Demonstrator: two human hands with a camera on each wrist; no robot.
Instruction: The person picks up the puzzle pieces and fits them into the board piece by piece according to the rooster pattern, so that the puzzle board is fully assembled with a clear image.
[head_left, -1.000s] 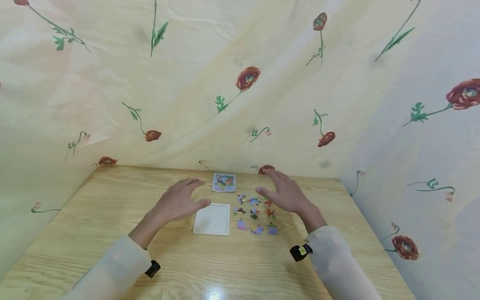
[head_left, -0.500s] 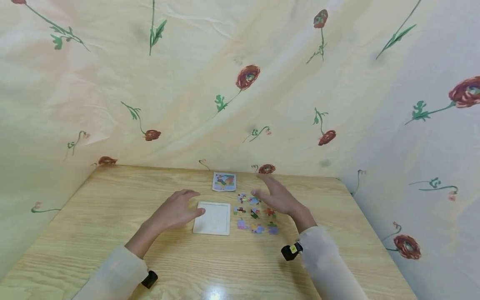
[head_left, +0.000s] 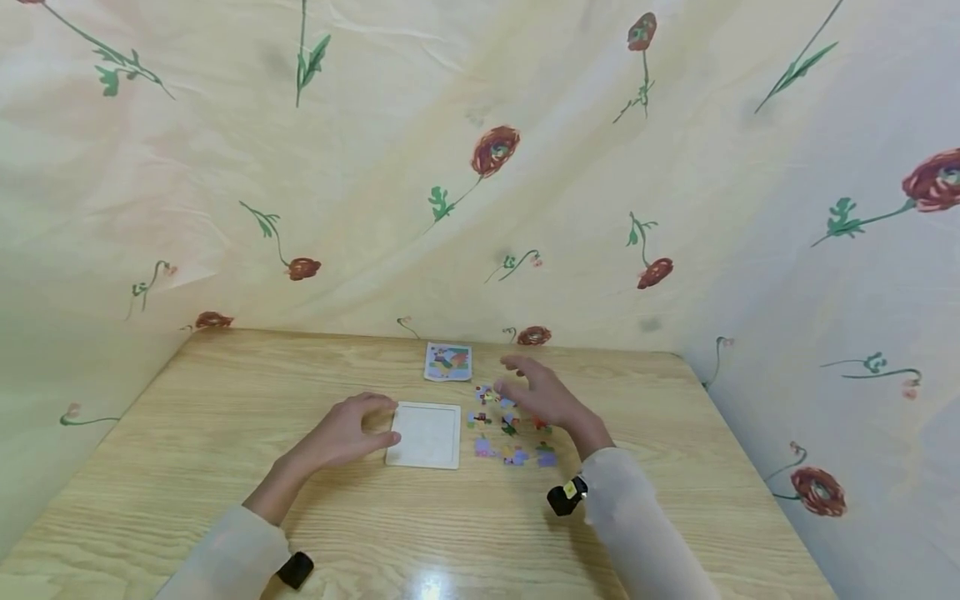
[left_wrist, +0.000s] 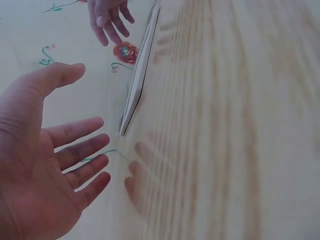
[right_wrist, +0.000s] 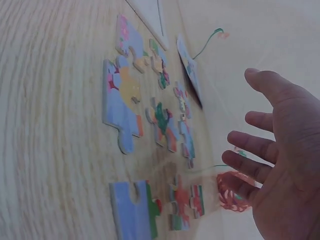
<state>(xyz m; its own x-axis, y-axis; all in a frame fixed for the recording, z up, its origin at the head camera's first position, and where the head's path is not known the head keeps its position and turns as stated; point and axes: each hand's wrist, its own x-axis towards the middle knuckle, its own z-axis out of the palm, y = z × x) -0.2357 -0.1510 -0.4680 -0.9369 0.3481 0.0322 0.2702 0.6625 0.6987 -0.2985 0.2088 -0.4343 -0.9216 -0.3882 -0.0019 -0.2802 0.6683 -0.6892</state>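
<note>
My left hand (head_left: 341, 432) is at the left edge of a white square puzzle frame (head_left: 424, 435), thumb and fingertips overlapping its border in the head view. In the left wrist view that hand's fingers (left_wrist: 82, 150) are spread and hold nothing, above the table. My right hand (head_left: 546, 395) hovers over the far rows of loose jigsaw pieces (head_left: 510, 425), hiding a few of them. Seen from the right wrist, its fingers (right_wrist: 250, 162) are loosely bent with nothing in them, and a blue and yellow jigsaw piece (right_wrist: 120, 100) lies among the others.
A small picture card (head_left: 448, 362) showing a colourful design lies behind the frame, near the back of the wooden table (head_left: 420, 542). A flower-printed cloth (head_left: 375, 167) hangs behind the table and along both sides.
My left hand has moved down and slightly left, toward the frame's left edge. My right hand has moved left and lower over the jigsaw pieces. The frame, pieces and card stay put.
</note>
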